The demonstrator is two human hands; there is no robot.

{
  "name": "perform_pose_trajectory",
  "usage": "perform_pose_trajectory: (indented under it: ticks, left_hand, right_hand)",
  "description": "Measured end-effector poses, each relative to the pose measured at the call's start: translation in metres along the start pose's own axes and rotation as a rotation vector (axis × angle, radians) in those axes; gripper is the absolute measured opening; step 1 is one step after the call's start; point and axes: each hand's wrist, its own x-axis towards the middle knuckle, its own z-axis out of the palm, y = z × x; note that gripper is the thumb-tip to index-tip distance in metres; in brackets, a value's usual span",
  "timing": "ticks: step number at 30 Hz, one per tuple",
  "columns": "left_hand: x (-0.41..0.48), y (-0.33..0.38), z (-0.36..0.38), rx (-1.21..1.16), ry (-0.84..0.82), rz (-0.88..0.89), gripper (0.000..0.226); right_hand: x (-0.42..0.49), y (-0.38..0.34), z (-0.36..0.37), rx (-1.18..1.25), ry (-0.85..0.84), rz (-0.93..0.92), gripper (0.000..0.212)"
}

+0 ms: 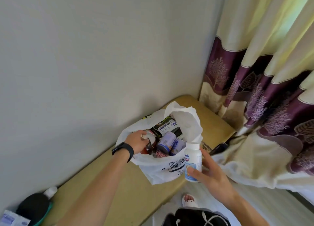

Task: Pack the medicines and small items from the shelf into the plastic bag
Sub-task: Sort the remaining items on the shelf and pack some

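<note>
Head view, shelf (136, 200): long tan ledge against the wall, carrying the bag near its far right end.
Plastic bag (158, 171): white, mouth gaping upward, already holding cans and packets.
Left hand (137, 141): reaches inside the bag's left rim, fingers curled on a small wrapped item, probably settling it among the contents.
Right hand (209, 170): grasps an upright white bottle (192, 161) just outside the bag's right edge, seemingly poised for loading.
Near left end: a box (13, 219) and dark pouch (33, 207), unpacked.
</note>
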Motion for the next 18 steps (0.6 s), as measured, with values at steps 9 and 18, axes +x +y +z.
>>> perform_pose_trajectory:
  ticks: [9, 18]
  left_hand:
    - [-0.056, -0.002, 0.078, 0.61, -0.004, 0.177, 0.04]
    - [-0.089, 0.003, 0.072, 0.615, -0.078, 0.153, 0.033]
  right_hand:
    - [0.049, -0.028, 0.002, -0.594, 0.04, 0.095, 0.047]
    - [0.183, -0.037, 0.016, -1.089, -0.032, 0.241, 0.067]
